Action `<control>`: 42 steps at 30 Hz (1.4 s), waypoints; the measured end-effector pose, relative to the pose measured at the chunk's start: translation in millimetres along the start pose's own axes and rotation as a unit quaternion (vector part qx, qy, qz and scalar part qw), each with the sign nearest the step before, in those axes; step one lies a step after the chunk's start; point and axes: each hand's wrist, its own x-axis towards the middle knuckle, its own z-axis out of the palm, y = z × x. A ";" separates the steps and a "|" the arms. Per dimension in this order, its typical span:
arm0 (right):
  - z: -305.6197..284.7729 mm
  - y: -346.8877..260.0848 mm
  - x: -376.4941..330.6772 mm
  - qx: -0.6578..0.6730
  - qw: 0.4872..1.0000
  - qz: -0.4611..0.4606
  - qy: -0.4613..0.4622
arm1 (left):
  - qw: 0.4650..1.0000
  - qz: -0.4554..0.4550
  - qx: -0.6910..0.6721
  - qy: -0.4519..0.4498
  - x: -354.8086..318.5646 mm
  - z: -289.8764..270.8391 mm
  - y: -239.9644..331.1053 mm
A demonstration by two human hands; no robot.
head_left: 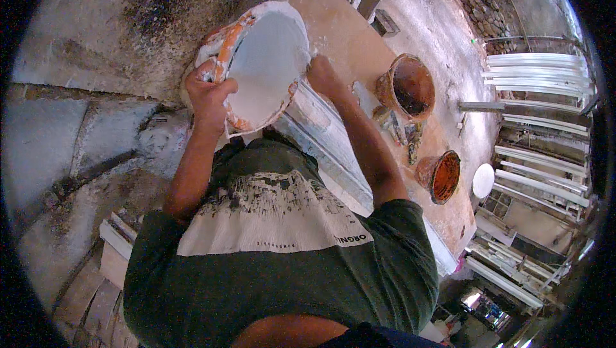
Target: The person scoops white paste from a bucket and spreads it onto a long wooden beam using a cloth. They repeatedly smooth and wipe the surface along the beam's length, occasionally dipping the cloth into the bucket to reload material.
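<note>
A big orange bucket (227, 50), crusted with white, tilts toward me in front of my chest. Smooth white liquid (269, 59) fills much of its wide mouth. My left hand (210, 96) is closed over the bucket's left rim, its thumb on the inner side. At the right side of the bucket, my right hand (325, 77) is curled against the outer wall, its fingertips partly hidden. Beneath the bucket and my right arm runs a long white-smeared mould or profile (330, 149) along the board's near edge.
A tan board (333, 17) extends to the right under two dirty tubs, a larger brown one (384, 88) and a smaller orange one (426, 171). Smeared hand tools (410, 136) lie between them. Long white strips (539, 72) are stacked at far right. A stained wall (128, 27) stands at left.
</note>
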 end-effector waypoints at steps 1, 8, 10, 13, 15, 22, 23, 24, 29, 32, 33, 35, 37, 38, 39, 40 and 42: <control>12.3 14.4 -9.5 0.043 0.999 0.029 -0.006 | 0.999 0.020 -0.026 0.031 -0.6 4.7 -6.3; -34.9 -31.3 -17.5 -0.077 0.977 0.109 -0.165 | 0.998 0.013 0.049 -0.027 32.5 5.3 -11.7; -36.2 -24.6 -16.1 -0.105 0.977 0.089 -0.162 | 0.988 0.022 0.132 -0.072 40.8 2.1 -16.2; -22.4 -6.7 1.4 -0.170 0.974 -0.086 -0.123 | 0.992 -0.002 0.051 -0.114 36.5 15.5 -14.9; -37.1 -35.7 19.5 -0.301 0.908 -0.284 -0.064 | 0.991 0.002 0.081 -0.109 32.3 22.3 -11.8; -43.0 -16.9 71.6 -0.329 0.839 -0.398 -0.173 | 0.988 -0.028 0.081 -0.127 27.2 9.1 -16.3; -24.8 0.4 65.7 -0.346 0.834 -0.401 -0.155 | 0.989 -0.037 0.077 -0.123 24.5 10.4 -10.1; 0.7 23.6 54.1 -0.364 0.828 -0.404 -0.137 | 0.989 -0.047 0.074 -0.118 19.5 14.7 2.1; 74.7 7.1 5.5 -0.240 0.889 -0.368 -0.125 | 0.996 0.031 0.079 -0.038 18.2 12.1 -7.3; 78.6 -16.9 13.5 -0.090 0.953 -0.225 -0.184 | 0.988 0.018 0.140 -0.066 24.1 5.5 -5.1; 59.0 -40.5 20.2 -0.095 0.948 -0.148 -0.265 | 0.988 0.002 0.134 -0.073 25.0 0.9 -0.4; 38.9 -45.9 47.0 -0.186 0.935 -0.240 -0.184 | 0.990 -0.020 0.118 -0.080 20.0 -4.4 3.0; 37.9 -31.5 67.2 -0.192 0.946 -0.232 -0.117 | 0.992 -0.023 0.095 -0.078 16.8 -2.6 1.2; 36.2 -28.8 70.1 -0.225 0.937 -0.252 -0.093 | 0.992 -0.013 0.096 -0.082 16.6 -3.4 -0.7; 34.2 -26.3 73.2 -0.257 0.925 -0.272 -0.069 | 0.992 -0.002 0.097 -0.085 16.3 -4.9 -3.1; 47.5 -6.3 69.8 -0.288 0.895 -0.312 -0.139 | 0.991 0.009 0.096 -0.089 16.0 -4.5 -5.1; 76.7 -16.5 46.8 -0.235 0.949 -0.195 -0.075 | 0.988 0.064 0.098 -0.097 16.6 -3.8 -9.4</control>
